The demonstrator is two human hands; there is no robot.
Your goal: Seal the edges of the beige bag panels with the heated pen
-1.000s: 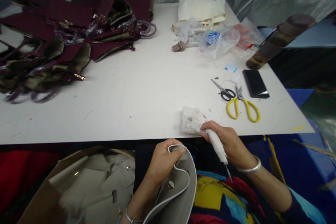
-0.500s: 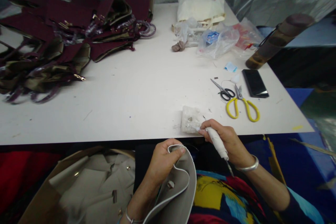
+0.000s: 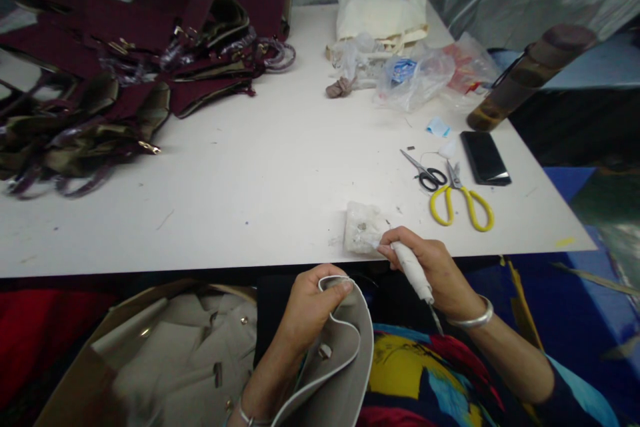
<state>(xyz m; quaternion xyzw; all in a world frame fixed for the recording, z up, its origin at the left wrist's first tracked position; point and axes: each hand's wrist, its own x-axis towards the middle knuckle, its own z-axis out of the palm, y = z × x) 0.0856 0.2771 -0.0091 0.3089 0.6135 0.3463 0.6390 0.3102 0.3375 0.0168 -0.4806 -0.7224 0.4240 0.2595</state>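
My left hand (image 3: 311,303) pinches the upper edge of a curved, light grey leather-like bag piece (image 3: 357,353) below the table's front edge. A small metal fitting (image 3: 325,351) shows on its inner layer. In my right hand (image 3: 425,263) is a slim tool with a white-wrapped handle (image 3: 413,271); a thin metal rod sticks out of its rear end. The tool's front tip is at a whitish, plastic-covered block (image 3: 361,227) near the table edge; whether it touches the block I cannot tell.
Black-handled scissors (image 3: 431,177), yellow-handled snips (image 3: 463,203), a phone (image 3: 484,157) and a dark bottle (image 3: 530,80) are on the right. Maroon bags (image 3: 140,33) are heaped at left. Plastic bags (image 3: 417,77) and a cream cloth bag (image 3: 383,13) lie behind. A box of grey pieces (image 3: 175,353) stands below.
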